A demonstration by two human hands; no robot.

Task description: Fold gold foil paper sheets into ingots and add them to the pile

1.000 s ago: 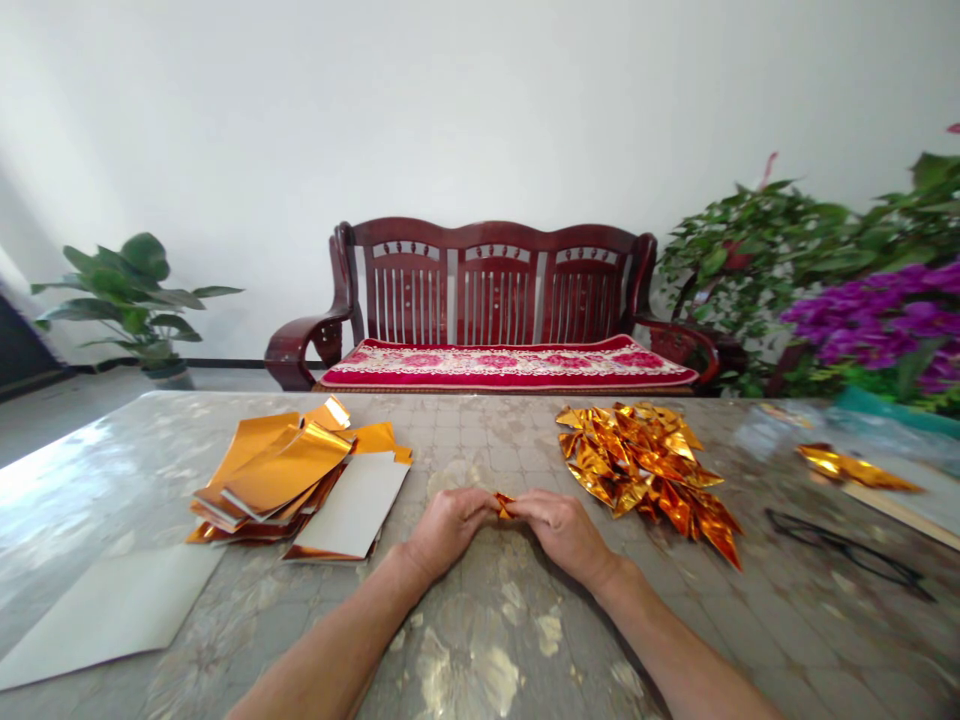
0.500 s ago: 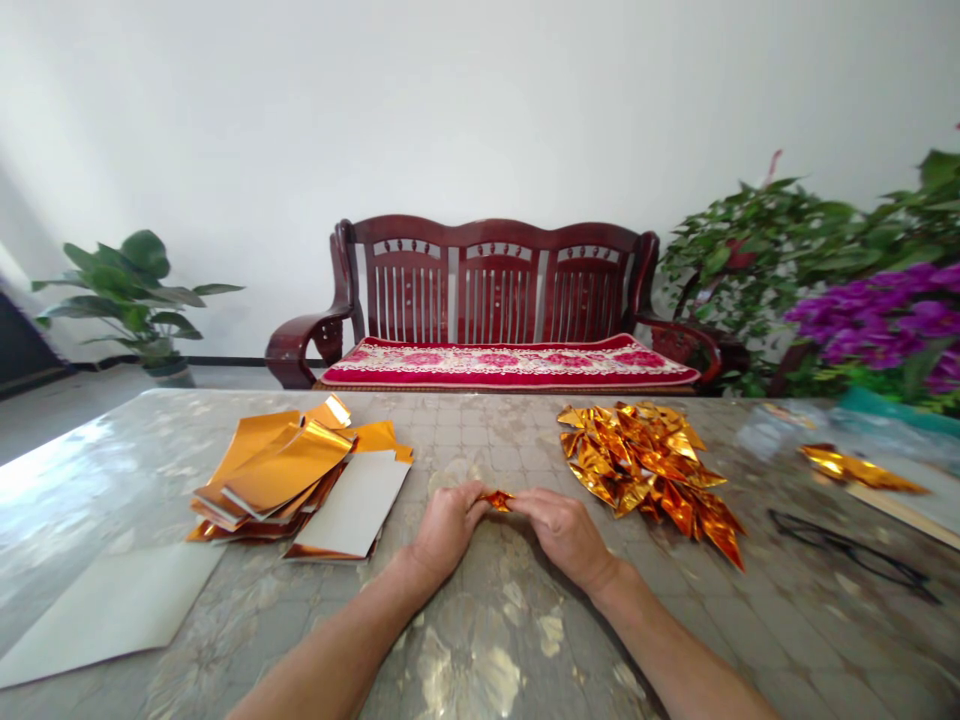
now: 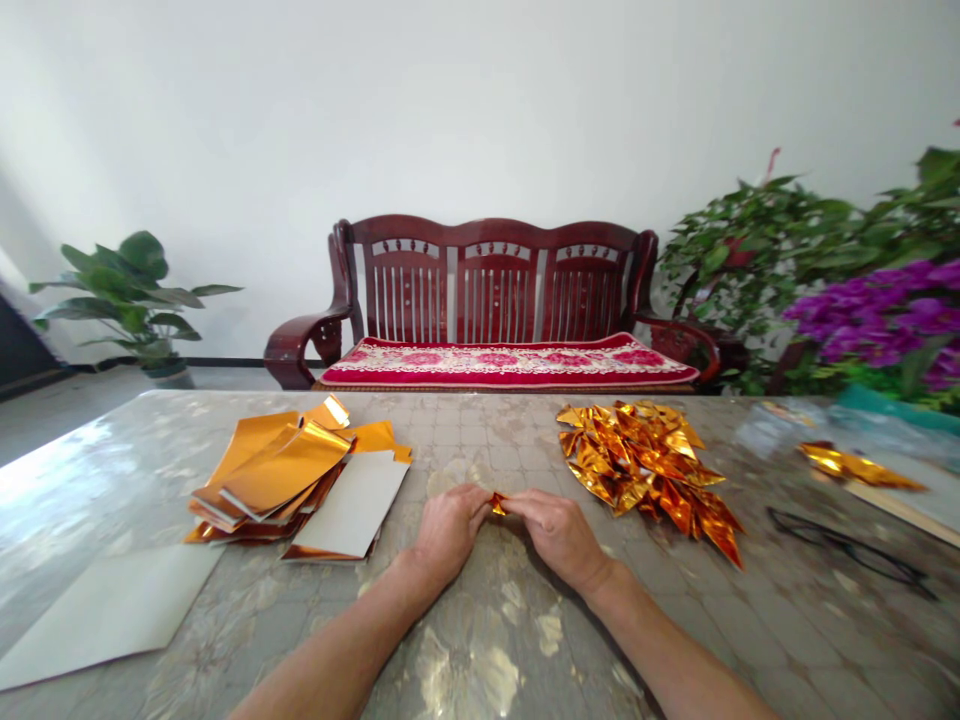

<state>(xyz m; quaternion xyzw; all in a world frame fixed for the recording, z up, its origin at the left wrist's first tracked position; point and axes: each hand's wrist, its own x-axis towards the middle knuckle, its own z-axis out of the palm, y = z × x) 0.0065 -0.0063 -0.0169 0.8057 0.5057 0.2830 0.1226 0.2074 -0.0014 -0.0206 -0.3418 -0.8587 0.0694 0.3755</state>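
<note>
Between my two hands is a small piece of folded gold foil paper (image 3: 497,504), mostly covered by fingers. My left hand (image 3: 448,528) is closed, pinching its left end. From the other side, my right hand (image 3: 559,532) grips the right end, fingers pressed together. Left of the hands lies a loose stack of flat gold foil sheets (image 3: 281,465), with a pale backing side (image 3: 351,505) facing up on one of them. On the right, a heap of folded, pointed gold foil pieces (image 3: 637,450) rests on the table.
A single pale sheet (image 3: 112,615) lies at the table's left front. Black eyeglasses (image 3: 847,550), another gold foil piece (image 3: 862,468) and clear plastic wrapping (image 3: 780,425) are at the right. Beyond the patterned table (image 3: 480,620) stands a wooden bench (image 3: 491,280), with plants on both sides.
My hands have drawn slightly closer together around the foil piece, and less of it shows between the fingers. The stack and the heap stay as they were.
</note>
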